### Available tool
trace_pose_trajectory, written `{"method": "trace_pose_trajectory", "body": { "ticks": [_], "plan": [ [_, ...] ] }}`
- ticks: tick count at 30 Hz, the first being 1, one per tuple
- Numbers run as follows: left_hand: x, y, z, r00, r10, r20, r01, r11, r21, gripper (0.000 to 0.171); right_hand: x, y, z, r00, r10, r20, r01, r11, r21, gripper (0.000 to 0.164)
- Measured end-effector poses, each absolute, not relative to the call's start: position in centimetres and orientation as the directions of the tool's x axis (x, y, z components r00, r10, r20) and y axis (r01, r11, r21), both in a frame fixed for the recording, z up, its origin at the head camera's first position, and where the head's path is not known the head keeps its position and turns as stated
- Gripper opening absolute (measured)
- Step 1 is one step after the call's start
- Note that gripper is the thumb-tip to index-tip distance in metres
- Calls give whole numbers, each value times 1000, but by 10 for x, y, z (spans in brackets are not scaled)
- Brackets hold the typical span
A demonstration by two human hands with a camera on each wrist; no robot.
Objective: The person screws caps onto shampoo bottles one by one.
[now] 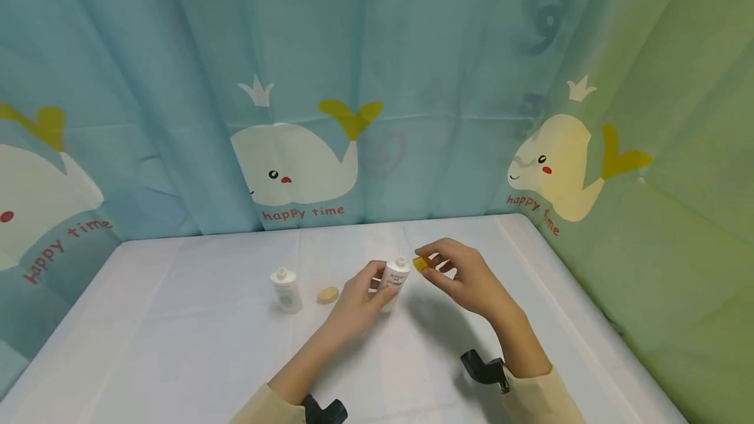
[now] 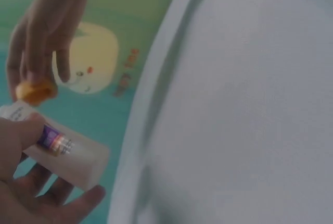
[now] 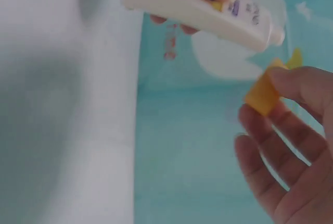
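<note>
My left hand (image 1: 358, 296) grips a white plastic bottle (image 1: 394, 278) with printed text and a purple label, its bare neck pointing up. Just right of that neck, my right hand (image 1: 462, 273) pinches an orange cap (image 1: 421, 264) between thumb and fingers. Seen from the right wrist, the cap (image 3: 264, 92) is apart from the bottle's open mouth (image 3: 277, 37). The left wrist view shows the thumb lying across the bottle (image 2: 73, 153), with fingers beneath it.
A second white bottle (image 1: 287, 290), also uncapped, stands on the white table (image 1: 177, 332) left of the hands. Between it and my left hand lies a round yellowish cap (image 1: 327, 295). A whale-printed curtain (image 1: 412, 84) hangs behind and along the right side.
</note>
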State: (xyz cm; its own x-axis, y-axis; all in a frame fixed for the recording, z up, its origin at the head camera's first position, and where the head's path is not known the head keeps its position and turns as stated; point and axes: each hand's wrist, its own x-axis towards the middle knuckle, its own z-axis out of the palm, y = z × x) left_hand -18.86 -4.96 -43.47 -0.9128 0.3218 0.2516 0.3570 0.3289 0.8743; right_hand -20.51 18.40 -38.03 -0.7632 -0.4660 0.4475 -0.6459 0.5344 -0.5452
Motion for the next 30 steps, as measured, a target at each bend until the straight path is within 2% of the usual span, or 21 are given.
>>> {"method": "trace_pose_trajectory", "body": {
  "ticks": [5, 14, 21, 24, 30],
  "plan": [
    [-181, -56, -433, -899, 360, 251, 370, 316, 874, 39, -195, 174, -374, -739, -441, 510, -672, 430, -603, 30],
    [-174, -56, -432, -869, 404, 285, 429, 330, 841, 39, -190, 165, -374, -711, -476, 517, -695, 370, -616, 20],
    [-175, -58, -428, -881, 379, 284, 416, 332, 847, 39, -195, 168, -370, -677, -523, 518, -720, 322, -615, 33],
    [-173, -58, -426, -883, 382, 273, 407, 332, 851, 39, -195, 170, -369, -668, -536, 515, -722, 302, -622, 32],
    [-171, -55, -426, -873, 405, 272, 413, 318, 853, 40, -194, 170, -369, -697, -502, 512, -700, 325, -636, 22]
  ]
}}
